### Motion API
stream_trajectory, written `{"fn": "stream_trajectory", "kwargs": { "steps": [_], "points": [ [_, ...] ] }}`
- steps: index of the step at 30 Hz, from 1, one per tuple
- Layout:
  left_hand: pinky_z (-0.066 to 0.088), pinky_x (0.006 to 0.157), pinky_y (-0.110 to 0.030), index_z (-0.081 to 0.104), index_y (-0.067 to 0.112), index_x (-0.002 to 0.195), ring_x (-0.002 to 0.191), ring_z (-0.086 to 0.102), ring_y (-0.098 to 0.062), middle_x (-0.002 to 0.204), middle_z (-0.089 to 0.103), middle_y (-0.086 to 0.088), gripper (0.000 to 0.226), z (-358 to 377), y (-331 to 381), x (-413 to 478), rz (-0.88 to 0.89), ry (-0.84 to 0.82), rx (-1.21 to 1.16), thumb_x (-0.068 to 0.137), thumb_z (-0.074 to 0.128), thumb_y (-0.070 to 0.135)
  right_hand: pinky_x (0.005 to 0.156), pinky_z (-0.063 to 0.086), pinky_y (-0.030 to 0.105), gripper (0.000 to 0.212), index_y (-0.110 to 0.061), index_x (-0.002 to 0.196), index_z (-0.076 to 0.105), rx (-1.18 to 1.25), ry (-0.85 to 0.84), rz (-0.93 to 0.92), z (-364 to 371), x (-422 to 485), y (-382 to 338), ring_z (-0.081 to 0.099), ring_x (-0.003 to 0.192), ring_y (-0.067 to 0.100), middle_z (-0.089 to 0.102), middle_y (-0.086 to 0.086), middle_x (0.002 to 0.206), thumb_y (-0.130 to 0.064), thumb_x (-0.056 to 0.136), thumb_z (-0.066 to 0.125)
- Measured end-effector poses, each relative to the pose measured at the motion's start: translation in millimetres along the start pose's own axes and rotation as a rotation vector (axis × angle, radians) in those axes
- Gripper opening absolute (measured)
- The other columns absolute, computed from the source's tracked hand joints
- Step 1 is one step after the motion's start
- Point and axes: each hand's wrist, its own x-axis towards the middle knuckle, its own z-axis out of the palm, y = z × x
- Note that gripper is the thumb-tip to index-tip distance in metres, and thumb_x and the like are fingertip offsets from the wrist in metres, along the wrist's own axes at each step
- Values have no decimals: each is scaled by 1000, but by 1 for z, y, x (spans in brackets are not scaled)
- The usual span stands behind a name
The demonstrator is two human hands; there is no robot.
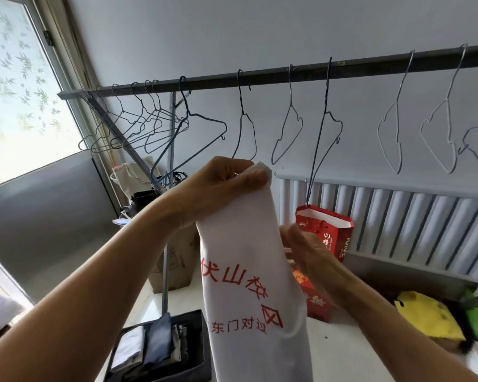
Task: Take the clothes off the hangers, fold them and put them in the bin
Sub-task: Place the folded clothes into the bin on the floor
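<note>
A white T-shirt [249,274] with red printed characters hangs folded lengthwise in front of me. My left hand [221,183] grips its top edge, fingers curled over the cloth. My right hand [309,257] lies against the shirt's right edge at mid height, with its fingertips hidden behind the cloth. Several bare wire hangers [290,125] hang on the dark rail [260,77] above. A dark fabric bin [193,362] at the bottom left holds several folded clothes [155,346].
A red gift bag [329,230] stands by the white radiator [398,216] on the right. A cardboard box [174,266] sits behind the rack's upright pole [166,257]. Yellow and green bags [431,315] lie at the right. A window [20,86] is at the left.
</note>
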Motion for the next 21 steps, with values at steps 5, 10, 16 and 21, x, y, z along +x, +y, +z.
{"fn": "stream_trajectory", "kwargs": {
  "steps": [5,10,16,21],
  "points": [
    [47,47,-22,61,-3,89,56,61,-13,68,60,-6,42,-1,0,5,-55,13,38,98,53,38,70,61,31,38,-25,106,60,-77,-54,13,13,-8,-4,74,83,16,75,-11,92,-41,75,76],
    [47,48,-20,68,11,82,55,62,-8,69,69,-3,25,-8,-3,9,-148,73,99,91,65,35,68,61,32,31,-12,97,68,-37,-13,58,16,-11,-6,75,78,22,77,1,88,-36,78,65],
    [60,74,-39,53,23,135,88,72,-21,120,68,-13,59,0,-53,-14,-341,224,-620,83,52,50,59,57,26,31,-7,91,68,114,62,84,11,-8,-17,74,72,24,76,6,81,-35,77,61],
    [58,79,-40,78,11,95,91,72,-28,103,74,-17,92,52,-90,-54,-544,152,-1005,86,13,75,73,59,44,22,-15,91,74,268,122,97,5,1,-19,72,86,35,74,16,95,-31,82,63]
  ]
}}
